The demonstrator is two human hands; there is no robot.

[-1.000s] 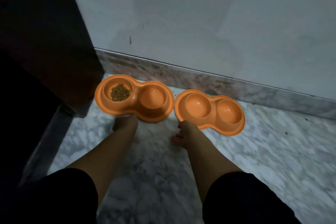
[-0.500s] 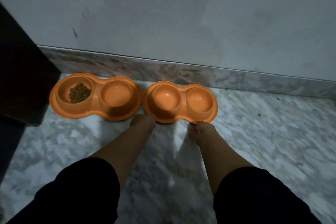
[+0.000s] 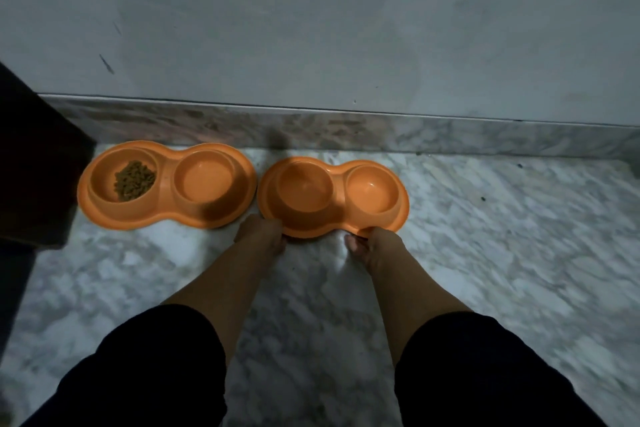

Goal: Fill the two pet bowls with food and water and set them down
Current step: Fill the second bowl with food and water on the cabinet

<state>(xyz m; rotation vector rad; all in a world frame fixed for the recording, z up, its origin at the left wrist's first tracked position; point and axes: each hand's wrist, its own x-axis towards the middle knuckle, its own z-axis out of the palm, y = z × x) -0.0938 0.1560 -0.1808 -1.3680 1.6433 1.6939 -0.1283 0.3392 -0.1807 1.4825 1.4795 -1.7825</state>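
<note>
Two orange double pet bowls stand side by side on the marble floor near the wall. The left bowl holds brown kibble in its left cup; its right cup looks empty. Both cups of the right bowl look empty. My left hand grips the near left rim of the right bowl, and my right hand grips its near right rim. Fingertips of both hands are tucked under the rim.
A grey wall with a marble skirting runs just behind the bowls. A dark cabinet or door stands at the left, close to the left bowl. Marble floor extends to the right and toward me.
My left hand left the bowl with kibble and moved right onto the second bowl. My right hand shifted to that bowl's right rim. The view swung right.
</note>
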